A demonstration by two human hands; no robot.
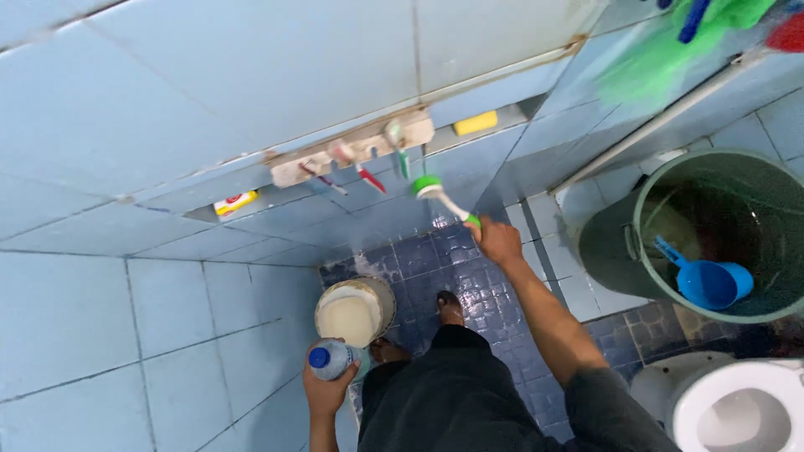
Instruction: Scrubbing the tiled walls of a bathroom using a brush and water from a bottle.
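Observation:
My right hand (497, 241) is stretched out and grips the handle of a green-and-white scrubbing brush (430, 188), whose head is up against the pale blue wall tiles just below a toothbrush holder (356, 151). My left hand (327, 385) stays low near my hip and holds a clear plastic bottle with a blue cap (331, 359). A small pail of whitish liquid (353, 312) stands on the dark blue floor tiles by my feet.
A large green water barrel (712, 234) with a blue dipper (708, 280) inside stands at right. A white toilet (729, 410) sits bottom right. A yellow soap bar (476, 123) lies on the wall ledge. Green cloth (670, 42) hangs top right.

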